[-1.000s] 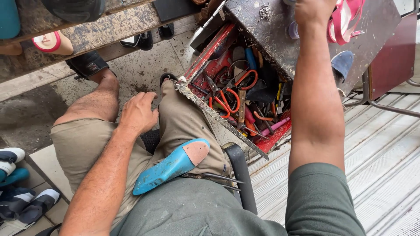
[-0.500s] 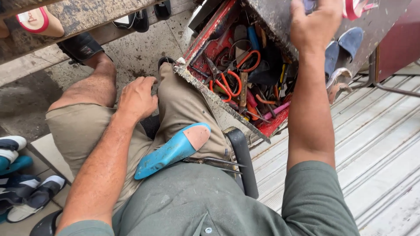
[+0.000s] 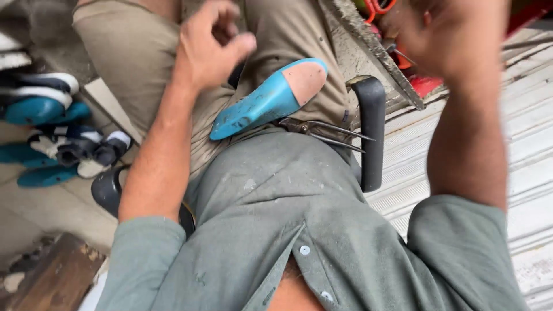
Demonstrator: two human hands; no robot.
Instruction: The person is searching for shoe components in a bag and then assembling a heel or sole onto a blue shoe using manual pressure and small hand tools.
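Our left fingers (image 3: 222, 34) curl loosely, holding nothing, above the thigh. Our right hand (image 3: 443, 34) is blurred; we cannot tell its grip. The blue last (image 3: 259, 103) rests on our lap, pliers (image 3: 322, 131) tucked beside it, within reach.

The person sits, both arms bare below short sleeves and reaching forward from the shoulders. The left hand (image 3: 210, 43) is raised over the left thigh, wrist straight, its fingers loosely curled inward toward the palm with the thumb tip near the forefinger; this grip encloses nothing. The left forearm runs back from it in a straight slant to the sleeve. The right hand (image 3: 443, 34) is lifted higher and farther out, blurred, seen from the back with the fingers bent under; whether its grip encloses anything cannot be told. Behind it the right forearm drops nearly straight to the elbow.
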